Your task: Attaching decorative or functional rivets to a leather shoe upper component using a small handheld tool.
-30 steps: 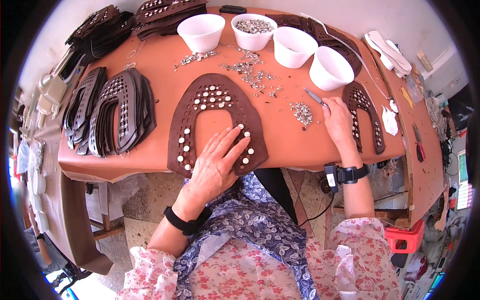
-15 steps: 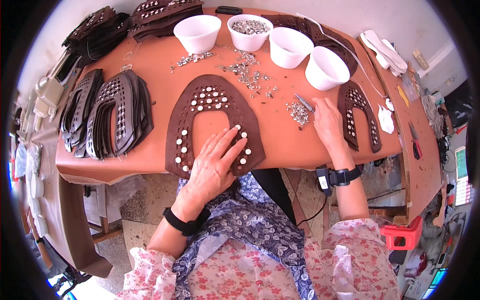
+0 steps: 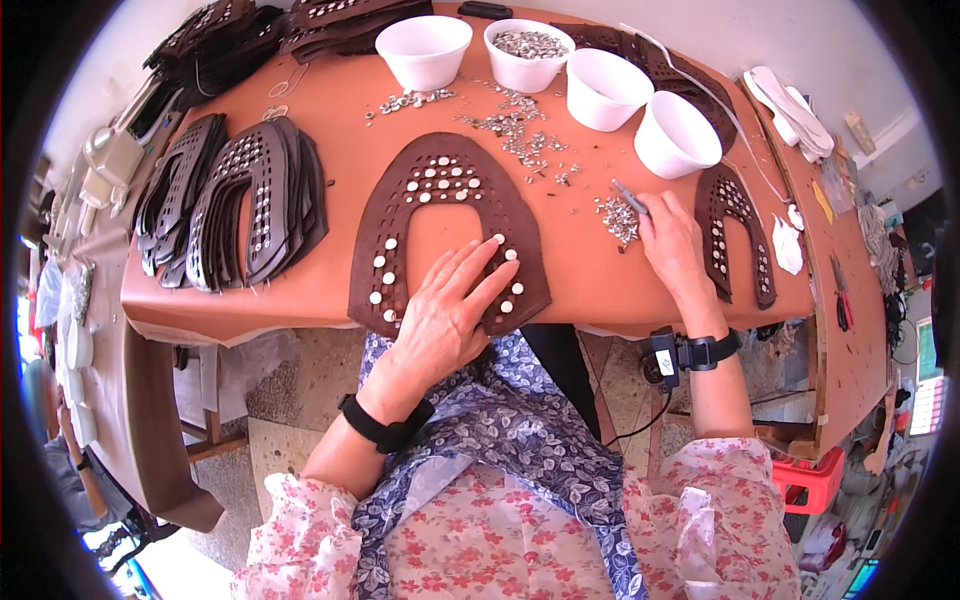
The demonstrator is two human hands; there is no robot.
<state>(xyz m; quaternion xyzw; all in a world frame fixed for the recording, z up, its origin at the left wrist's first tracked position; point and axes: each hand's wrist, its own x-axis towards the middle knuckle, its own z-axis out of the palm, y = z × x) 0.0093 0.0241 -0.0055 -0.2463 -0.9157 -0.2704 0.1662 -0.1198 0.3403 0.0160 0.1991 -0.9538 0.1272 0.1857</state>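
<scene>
A brown leather shoe upper (image 3: 447, 190), arch-shaped and punched with rows of slots, lies at the table's front edge. White round studs dot its toe and both sides. My left hand (image 3: 452, 305) rests on its right side, fingers stretched out and slightly apart, fingertips beside the studs there. My right hand (image 3: 672, 240) is closed around a slim grey pen-like tool (image 3: 628, 196), which points up and left. Just left of that hand sits a small pile of silver rivets (image 3: 620, 222); the tool's tip is above the pile in the picture.
White bowls (image 3: 424, 55) line the back, one holding metal pieces (image 3: 530, 45). Loose rivets (image 3: 515, 125) scatter before them. Stacked dark uppers (image 3: 255, 205) stand left; another studded upper (image 3: 735, 235) lies right. Red-handled pliers (image 3: 842, 300) rest far right. Another person's arm (image 3: 88, 480) shows far left.
The whole view has shifted, so the table and things sit further right and slightly higher. Both hands keep nearly the same places on the table. Another person's arm has come in at far left.
</scene>
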